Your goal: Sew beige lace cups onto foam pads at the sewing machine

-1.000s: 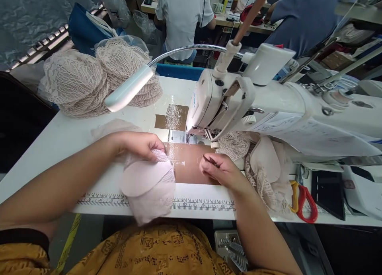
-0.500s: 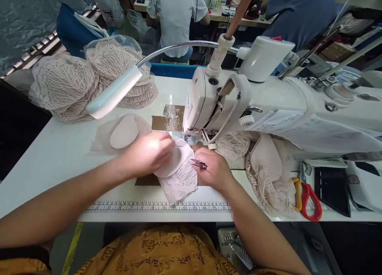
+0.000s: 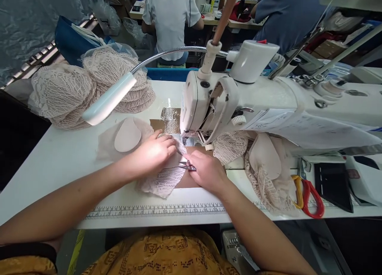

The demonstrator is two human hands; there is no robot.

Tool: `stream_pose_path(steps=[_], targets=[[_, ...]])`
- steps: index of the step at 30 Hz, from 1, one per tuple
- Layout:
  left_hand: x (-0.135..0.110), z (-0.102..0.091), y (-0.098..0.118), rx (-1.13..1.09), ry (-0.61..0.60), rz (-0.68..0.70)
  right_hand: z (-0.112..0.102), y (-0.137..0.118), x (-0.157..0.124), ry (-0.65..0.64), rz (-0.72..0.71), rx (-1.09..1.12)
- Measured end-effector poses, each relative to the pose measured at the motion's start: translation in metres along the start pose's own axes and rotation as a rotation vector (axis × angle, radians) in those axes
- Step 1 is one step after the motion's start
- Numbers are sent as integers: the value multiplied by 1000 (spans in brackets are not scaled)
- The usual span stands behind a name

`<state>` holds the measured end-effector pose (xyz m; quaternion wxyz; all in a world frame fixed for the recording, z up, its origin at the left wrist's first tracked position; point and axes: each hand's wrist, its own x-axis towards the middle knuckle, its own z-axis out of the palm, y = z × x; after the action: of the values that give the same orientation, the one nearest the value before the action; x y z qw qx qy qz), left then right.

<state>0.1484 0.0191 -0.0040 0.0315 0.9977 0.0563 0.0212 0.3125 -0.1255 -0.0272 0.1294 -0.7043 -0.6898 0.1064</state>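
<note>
My left hand lies with its fingers stretched out on a pale lace piece beside the sewing machine's needle area. A smooth white pad rests on the lace, mostly covered by that hand. My right hand is closed around small metal thread snips. Their blades are apart and point left over the lace's right edge. Left of my left hand is another smooth oval pad on sheer fabric. The sewing machine stands just behind both hands.
Stacks of lace pieces stand at the back left under a lamp. Right of my hands are more lace with a pad, red-handled scissors and a black tray. A ruler strip runs along the front edge. Two people work behind.
My left hand has gone from closed fingers to fingers laid out over the pad. The lace has turned and shifted left. The snips' blades have spread and reach over the lace. The view has shifted slightly.
</note>
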Motion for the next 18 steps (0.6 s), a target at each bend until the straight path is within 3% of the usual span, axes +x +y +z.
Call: stream_pose_path(steps=[5, 18], targets=[[-1, 12, 7, -67, 38, -6, 3, 0, 1, 4, 49, -14], [10, 18, -21, -85, 18, 68, 4, 1, 9, -26, 126, 8]])
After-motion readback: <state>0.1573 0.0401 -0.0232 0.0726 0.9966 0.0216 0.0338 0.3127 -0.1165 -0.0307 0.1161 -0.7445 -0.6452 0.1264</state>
